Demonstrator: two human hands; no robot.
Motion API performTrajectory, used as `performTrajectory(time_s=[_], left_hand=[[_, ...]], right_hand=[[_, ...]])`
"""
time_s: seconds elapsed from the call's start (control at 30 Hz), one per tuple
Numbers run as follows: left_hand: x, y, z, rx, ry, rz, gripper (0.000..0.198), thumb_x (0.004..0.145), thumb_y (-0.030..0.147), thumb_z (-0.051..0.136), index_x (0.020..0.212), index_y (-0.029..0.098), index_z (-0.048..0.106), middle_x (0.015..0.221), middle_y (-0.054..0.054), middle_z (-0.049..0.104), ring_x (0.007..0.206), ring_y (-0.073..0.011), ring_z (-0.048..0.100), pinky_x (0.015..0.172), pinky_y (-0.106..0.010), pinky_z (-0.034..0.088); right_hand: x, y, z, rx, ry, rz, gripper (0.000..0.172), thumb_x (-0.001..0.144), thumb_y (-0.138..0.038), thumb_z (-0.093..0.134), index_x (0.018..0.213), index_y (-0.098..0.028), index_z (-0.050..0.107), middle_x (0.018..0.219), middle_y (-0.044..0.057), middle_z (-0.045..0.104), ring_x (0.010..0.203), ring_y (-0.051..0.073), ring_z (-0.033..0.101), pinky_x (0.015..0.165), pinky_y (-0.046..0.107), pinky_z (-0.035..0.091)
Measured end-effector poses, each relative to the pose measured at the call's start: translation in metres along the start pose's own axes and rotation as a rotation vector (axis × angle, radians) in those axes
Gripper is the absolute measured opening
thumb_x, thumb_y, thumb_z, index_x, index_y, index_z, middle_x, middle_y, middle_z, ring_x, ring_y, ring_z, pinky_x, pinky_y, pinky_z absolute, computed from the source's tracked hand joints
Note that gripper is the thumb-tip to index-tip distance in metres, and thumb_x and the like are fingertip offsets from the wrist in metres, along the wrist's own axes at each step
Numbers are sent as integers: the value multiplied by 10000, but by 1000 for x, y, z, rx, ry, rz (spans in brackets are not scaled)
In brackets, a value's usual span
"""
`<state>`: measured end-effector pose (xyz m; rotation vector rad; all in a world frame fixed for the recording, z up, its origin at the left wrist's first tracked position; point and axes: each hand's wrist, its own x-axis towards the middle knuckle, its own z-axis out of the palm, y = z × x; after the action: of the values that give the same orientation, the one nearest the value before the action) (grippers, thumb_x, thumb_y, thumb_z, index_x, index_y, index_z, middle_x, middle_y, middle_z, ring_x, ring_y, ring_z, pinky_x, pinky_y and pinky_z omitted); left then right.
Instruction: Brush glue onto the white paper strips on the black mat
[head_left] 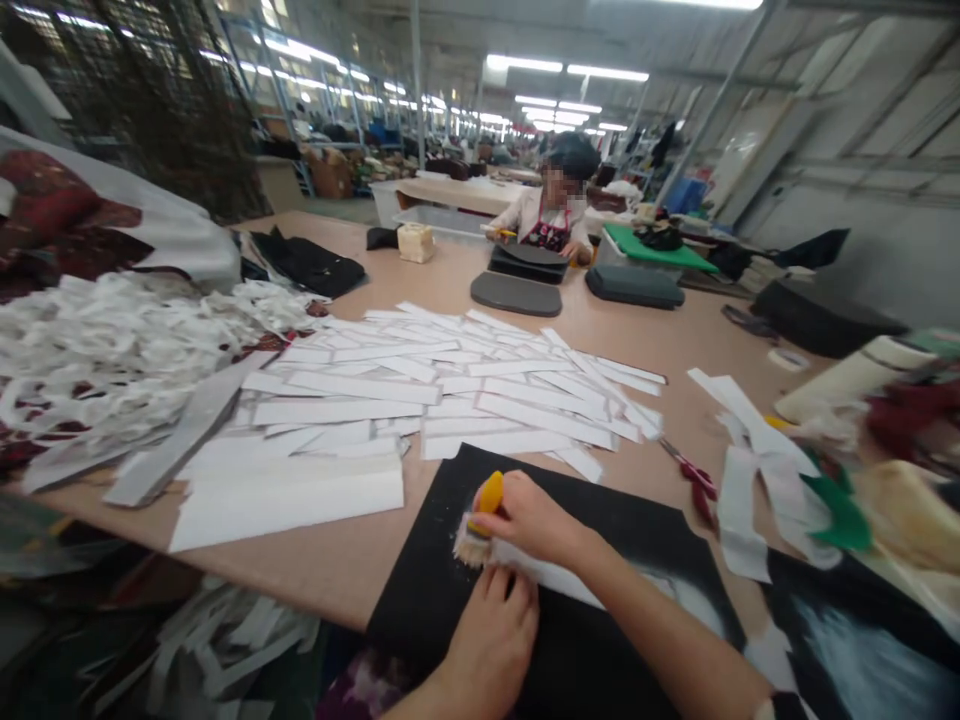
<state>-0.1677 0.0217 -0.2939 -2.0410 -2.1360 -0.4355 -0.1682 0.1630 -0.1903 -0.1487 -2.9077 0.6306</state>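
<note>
My right hand (525,515) is closed around the yellow handle of a paintbrush (474,545), its pale bristles touching a black sheet (427,555) on the table. A white strip (551,578) lies on this sheet, partly hidden under my right hand and forearm. Just below the brush, my left hand (495,630) rests with its fingers down on the black sheet, close to the strip's left end. Its fingers are stretched forward with a small gap between them. A whitish smear marks the right part of the sheet.
Many white strips (450,385) cover the table beyond the sheet. Scissors (694,470) with red handles lie to the right, near white scraps (750,480). Tangled white trimmings (112,360) are heaped at left. A person (551,205) works across the table beside dark padded pieces (517,293).
</note>
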Motion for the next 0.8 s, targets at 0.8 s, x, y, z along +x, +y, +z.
performTrajectory(time_s=[0.8], left_hand=[[5, -5, -9, -15, -118, 28, 370, 770, 44, 466, 1129, 91, 540, 1046, -114, 567, 943, -233, 489, 820, -380, 448]], right_hand=[[-80, 35, -17, -312, 89, 425, 240, 840, -295, 499, 665, -172, 606, 636, 38, 625, 633, 163, 566, 650, 277, 383]])
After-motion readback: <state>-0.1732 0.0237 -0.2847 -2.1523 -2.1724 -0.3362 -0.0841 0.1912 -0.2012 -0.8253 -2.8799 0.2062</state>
